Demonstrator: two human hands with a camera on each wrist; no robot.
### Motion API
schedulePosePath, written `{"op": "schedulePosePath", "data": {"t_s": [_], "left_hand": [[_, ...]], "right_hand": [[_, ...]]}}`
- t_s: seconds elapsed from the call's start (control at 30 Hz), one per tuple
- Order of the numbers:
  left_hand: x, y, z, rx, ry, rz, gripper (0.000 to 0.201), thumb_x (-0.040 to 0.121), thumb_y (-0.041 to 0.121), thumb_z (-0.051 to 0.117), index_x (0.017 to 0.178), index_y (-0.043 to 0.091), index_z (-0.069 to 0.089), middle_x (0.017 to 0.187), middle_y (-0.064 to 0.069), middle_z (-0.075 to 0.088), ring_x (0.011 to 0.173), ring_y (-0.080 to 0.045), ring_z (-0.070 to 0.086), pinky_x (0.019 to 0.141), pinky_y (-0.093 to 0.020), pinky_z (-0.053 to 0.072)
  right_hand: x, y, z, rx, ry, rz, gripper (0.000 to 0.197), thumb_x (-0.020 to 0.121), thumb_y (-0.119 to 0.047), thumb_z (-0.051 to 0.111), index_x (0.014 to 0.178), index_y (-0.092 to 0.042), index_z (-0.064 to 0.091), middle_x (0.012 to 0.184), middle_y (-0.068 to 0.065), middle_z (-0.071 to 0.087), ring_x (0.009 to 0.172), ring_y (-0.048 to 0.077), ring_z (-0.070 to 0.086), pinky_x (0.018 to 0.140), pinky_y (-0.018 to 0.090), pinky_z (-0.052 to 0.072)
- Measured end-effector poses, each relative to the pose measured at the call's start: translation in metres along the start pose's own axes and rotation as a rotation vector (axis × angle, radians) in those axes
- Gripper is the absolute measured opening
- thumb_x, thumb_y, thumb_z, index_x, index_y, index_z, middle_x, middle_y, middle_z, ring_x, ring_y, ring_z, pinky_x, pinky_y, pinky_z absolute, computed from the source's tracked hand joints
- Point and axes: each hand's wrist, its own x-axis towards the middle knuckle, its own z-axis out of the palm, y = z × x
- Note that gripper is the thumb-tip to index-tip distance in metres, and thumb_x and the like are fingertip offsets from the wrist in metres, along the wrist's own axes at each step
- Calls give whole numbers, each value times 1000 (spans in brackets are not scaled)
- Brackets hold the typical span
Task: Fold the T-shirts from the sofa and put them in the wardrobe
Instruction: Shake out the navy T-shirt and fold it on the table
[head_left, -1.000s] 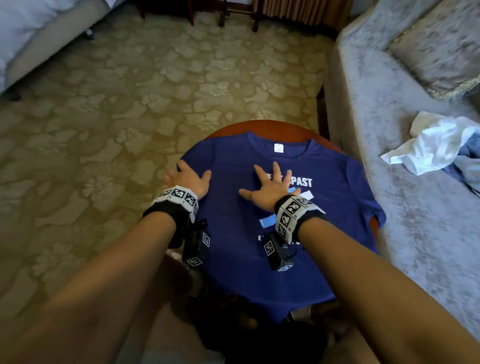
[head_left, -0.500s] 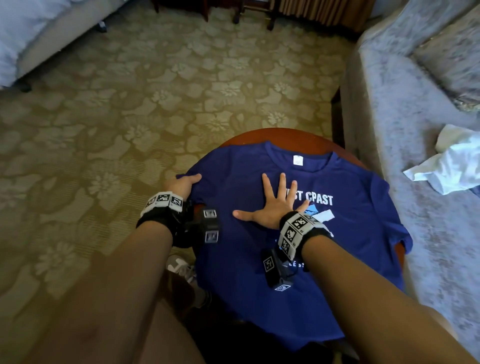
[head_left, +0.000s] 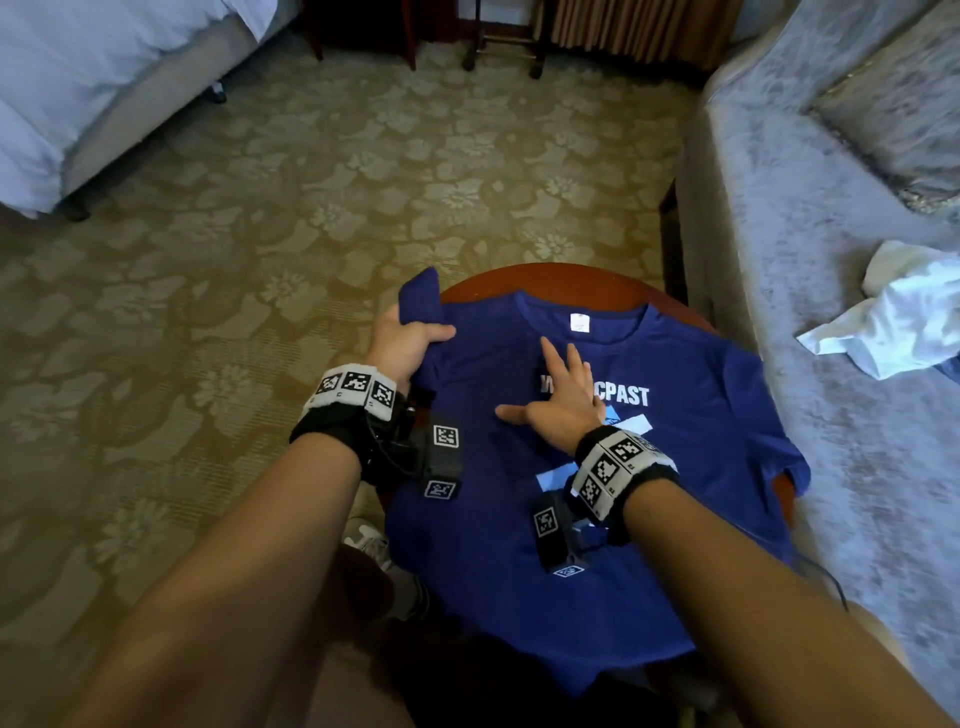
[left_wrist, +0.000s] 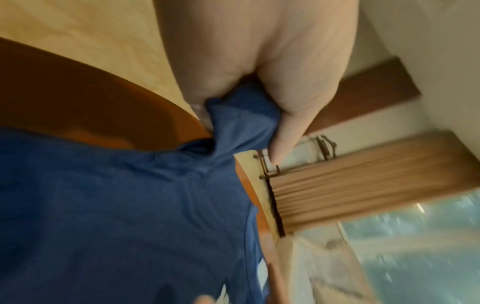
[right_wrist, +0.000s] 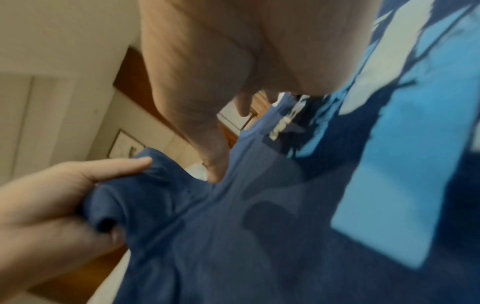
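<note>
The left hand (head_left: 402, 345) grips the left sleeve of the soft, floppy dark blue T-shirt (head_left: 691, 431) while the flat, unclenched right hand (head_left: 558, 408) presses its middle.

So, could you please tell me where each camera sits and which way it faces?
Head: worn high, looking down at the blue T-shirt on the round table; both forearms, left hand and right hand show.
Left wrist: looks along the palm at fingers gripping the sleeve.
Right wrist: looks along the flat right palm across the shirt print.
Both wrist views share the gripped sleeve.
</note>
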Motion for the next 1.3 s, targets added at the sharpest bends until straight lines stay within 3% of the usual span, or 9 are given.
{"op": "schedulePosePath", "data": {"t_s": [0.1,0.2,0.33,0.43,0.57,0.7,0.97,1.07,1.3], "left_hand": [[-15,-5,46,188,-195,101,51,77,-9,71,123,8,57,90,-5,65,81,-19,64,71,-28,51],[-37,-21,95,535,-422,121,85,78,13,79,146,28,31,83,-13,61,73,-21,60,59,-17,43],[-54,-51,145,812,-450,229,79,78,36,78,145,27,37,116,-13,53,108,-24,55,83,-25,41],[-57,-71,167,1181,-398,355,57,86,45,66,137,28,47,139,-5,43,130,-24,36,104,-37,33],[-55,-93,189,1533,-502,356,74,87,64,50,150,39,20,162,-1,-2,148,-24,-11,115,-56,-1],[-51,-114,194,1702,-590,243,84,84,80,31,149,47,-10,157,2,-30,142,-29,-32,109,-65,-14],[-44,-112,197,1756,-604,226,88,80,84,27,146,49,-19,153,3,-37,139,-30,-36,108,-68,-14],[-45,-111,198,1751,-606,213,88,81,83,29,146,49,-18,154,3,-36,140,-29,-36,108,-68,-13],[-48,-78,184,1477,-522,344,67,92,59,47,149,50,13,161,8,-12,148,-23,-11,111,-62,12]], "right_hand": [[-4,30,-34,276,256,-7,89,76,-19,77,152,-30,30,163,-2,14,150,18,11,121,41,17],[-15,72,-75,414,465,114,72,71,-30,61,142,-21,49,147,8,46,136,28,40,114,44,34],[-35,136,-125,424,681,390,70,65,-36,50,131,-11,55,132,20,56,124,38,49,108,44,37],[-43,181,-139,423,670,605,65,73,-40,55,128,-7,57,134,21,53,126,38,47,108,42,36],[17,286,-118,774,440,610,83,49,-74,69,111,-19,69,116,6,68,90,26,64,96,47,51],[-8,229,-127,1177,384,515,34,96,-44,52,118,-20,62,104,6,70,78,23,66,59,29,56],[1,233,-155,1104,603,483,28,90,-19,66,110,-1,63,96,8,61,87,23,61,76,34,54],[-1,226,-162,1091,743,355,10,92,-9,62,96,-9,53,81,5,54,75,16,53,58,18,48],[-12,159,-168,830,747,2,28,84,-18,70,72,-27,45,68,-9,44,64,8,42,68,27,37]]}}
